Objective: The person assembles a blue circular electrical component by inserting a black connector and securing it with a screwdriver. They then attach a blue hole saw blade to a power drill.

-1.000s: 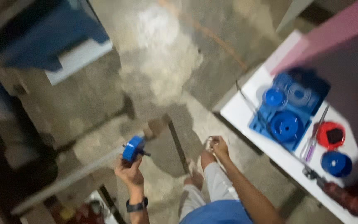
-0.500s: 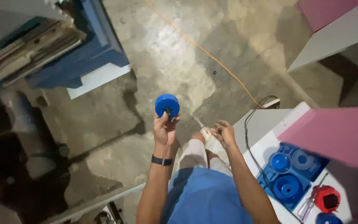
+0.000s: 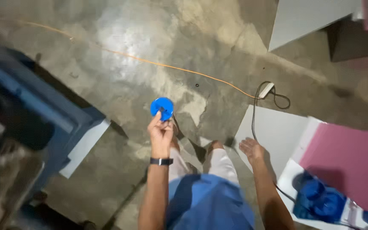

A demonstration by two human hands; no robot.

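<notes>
A round blue cup-shaped tool [image 3: 162, 107] is up in the air over the grey concrete floor [image 3: 107, 64]. The left hand [image 3: 160, 133] holds it tight by the bottom. Right of the blue tool, the right hand [image 3: 251, 149] is open and holds nothing. Past that hand lies a white board [image 3: 273, 132], then a pink board [image 3: 349, 164]. An orange cord [image 3: 184, 70] runs behind the blue tool

- Blue round cup-shaped piece [image 3: 162, 107]: bright blue, with a dark centre part, held up in the left hand's [image 3: 160, 133] fingertips above the concrete floor [image 3: 150, 51].
</notes>
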